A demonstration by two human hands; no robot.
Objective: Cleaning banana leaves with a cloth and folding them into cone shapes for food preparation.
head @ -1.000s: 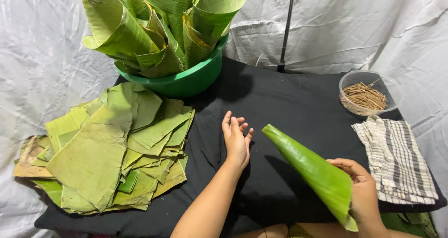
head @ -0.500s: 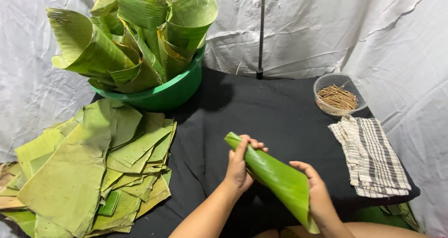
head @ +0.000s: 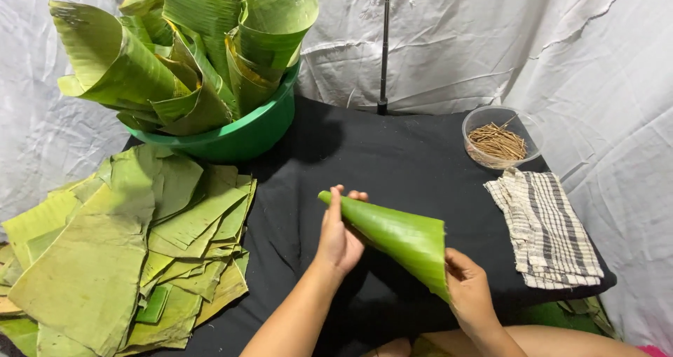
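Green leaf cone (head: 396,234) lies slantwise over the black table (head: 392,161) in front of me; my left hand (head: 340,234) curls round its narrow tip, my right hand (head: 470,294) grips the wide rim. Flat leaves (head: 119,252) are stacked left, a checked cloth (head: 547,227) lies right

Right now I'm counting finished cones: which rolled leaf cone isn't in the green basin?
The leaf cone held over the black cloth between the left hand and right hand; the rest stand in the green basin.
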